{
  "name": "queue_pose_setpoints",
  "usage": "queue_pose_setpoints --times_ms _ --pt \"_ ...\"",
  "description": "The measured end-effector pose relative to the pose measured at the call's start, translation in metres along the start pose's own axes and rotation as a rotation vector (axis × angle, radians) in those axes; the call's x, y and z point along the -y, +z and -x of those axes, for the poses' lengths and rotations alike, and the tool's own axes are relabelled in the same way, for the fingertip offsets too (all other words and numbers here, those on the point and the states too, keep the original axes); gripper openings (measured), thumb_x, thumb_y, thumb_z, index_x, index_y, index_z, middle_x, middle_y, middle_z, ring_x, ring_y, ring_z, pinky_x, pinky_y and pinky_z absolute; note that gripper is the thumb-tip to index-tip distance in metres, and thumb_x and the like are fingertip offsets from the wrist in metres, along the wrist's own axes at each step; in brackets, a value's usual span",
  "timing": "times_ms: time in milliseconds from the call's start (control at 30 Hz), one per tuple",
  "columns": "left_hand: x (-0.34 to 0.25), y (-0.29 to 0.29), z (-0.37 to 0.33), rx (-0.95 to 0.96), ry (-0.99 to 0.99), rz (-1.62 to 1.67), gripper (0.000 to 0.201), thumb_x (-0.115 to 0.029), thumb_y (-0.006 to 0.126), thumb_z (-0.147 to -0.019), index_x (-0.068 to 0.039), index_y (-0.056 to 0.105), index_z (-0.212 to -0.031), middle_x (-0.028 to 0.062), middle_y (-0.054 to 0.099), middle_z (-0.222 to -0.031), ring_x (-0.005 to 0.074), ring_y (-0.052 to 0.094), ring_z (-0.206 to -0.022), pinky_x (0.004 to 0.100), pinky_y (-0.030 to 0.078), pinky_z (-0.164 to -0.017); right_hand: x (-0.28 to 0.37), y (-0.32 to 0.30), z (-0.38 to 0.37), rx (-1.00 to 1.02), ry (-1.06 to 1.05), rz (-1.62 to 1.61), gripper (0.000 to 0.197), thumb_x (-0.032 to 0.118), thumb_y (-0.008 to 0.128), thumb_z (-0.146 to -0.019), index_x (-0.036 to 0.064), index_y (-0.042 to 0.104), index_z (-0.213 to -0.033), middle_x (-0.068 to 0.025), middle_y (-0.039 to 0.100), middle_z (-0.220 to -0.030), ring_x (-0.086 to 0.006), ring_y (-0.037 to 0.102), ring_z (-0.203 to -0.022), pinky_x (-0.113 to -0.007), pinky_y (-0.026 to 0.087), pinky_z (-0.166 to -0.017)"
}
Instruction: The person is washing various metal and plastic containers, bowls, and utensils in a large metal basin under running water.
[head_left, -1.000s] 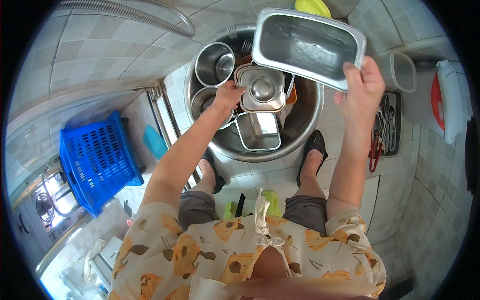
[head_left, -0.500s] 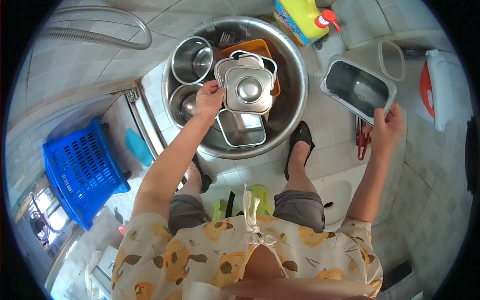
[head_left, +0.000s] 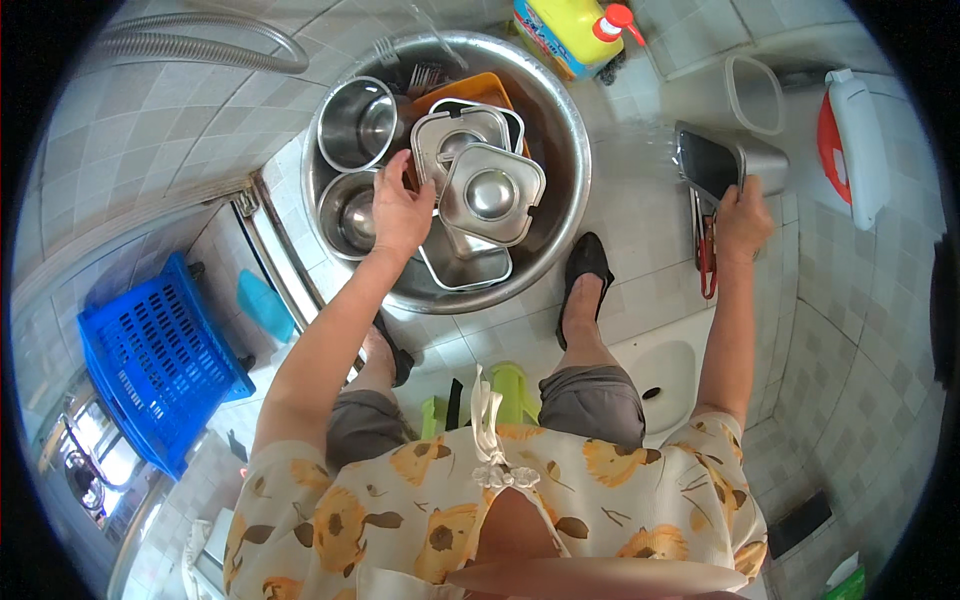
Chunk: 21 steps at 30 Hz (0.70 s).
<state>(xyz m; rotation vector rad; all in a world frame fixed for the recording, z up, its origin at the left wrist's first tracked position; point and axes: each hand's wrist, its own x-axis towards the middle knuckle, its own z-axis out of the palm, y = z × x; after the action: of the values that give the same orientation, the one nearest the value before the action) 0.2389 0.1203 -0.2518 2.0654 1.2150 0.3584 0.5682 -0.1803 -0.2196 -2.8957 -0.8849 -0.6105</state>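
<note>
Right hand (head_left: pixel 745 222) clamped on the near edge of a deep steel pan (head_left: pixel 714 160), right of the big steel basin (head_left: pixel 580 160) and apart from it, over the tiled floor. Pan lies just beyond the fingers, tipped on its side, dark mouth turned left toward the basin, base to the right; what looks like water streaks at the mouth. Long axis foreshortened; visible rim runs from the hand toward far left. Right arm much the nearer to it. Red-handled tongs (head_left: pixel 708 258) show on the near side of the pan; a clear plastic tub (head_left: pixel 755 95) stands beyond. Left hand (head_left: pixel 402 212) over the basin's left half, fingers spread, nothing gripped; steel lid (head_left: pixel 490 195) with a domed centre immediately to its right, a second lid (head_left: pixel 442 130) just far of that one, partly covered. Contact at the fingertips cannot be told. Round steel pot (head_left: pixel 345 212) just left of that hand, taller steel pot (head_left: pixel 358 122) farther off. Against half a second ago: pan's opening faced up then, now sideways; left fingers had the lids' left edge, now let go; upper lid has turned cornerwise, baring more of the one beneath.
</note>
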Motion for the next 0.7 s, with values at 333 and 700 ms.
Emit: queue_pose_setpoints --times_ms 333,700 --pt "0.009 -0.080 0.023 0.121 -0.069 0.174 0.039 -0.006 0.063 -0.082 -0.006 0.054 -0.121 0.0115 0.055 -0.110 0.0142 0.059 -0.068 0.0272 0.050 -0.064 -0.027 0.000 0.007 -0.041 -0.217 0.054 0.015 0.013 0.057 -0.081 0.0136 0.046 -0.073 -0.0045 0.056 -0.065 -0.0274 0.058 -0.052 -0.038 0.045 -0.043" --pt "0.051 -0.130 0.052 -0.056 -0.508 0.294 0.032 -0.011 0.060 -0.087 -0.007 0.056 -0.119 0.0025 0.062 -0.106 0.0096 0.060 -0.070 0.0221 0.045 -0.055 -0.075 -0.038 0.016 -0.145 -0.145 0.215 0.011 0.020 0.063 -0.078 0.0127 0.055 -0.081 -0.0055 0.060 -0.067 -0.0259 0.058 -0.051 -0.036 0.047 -0.046"
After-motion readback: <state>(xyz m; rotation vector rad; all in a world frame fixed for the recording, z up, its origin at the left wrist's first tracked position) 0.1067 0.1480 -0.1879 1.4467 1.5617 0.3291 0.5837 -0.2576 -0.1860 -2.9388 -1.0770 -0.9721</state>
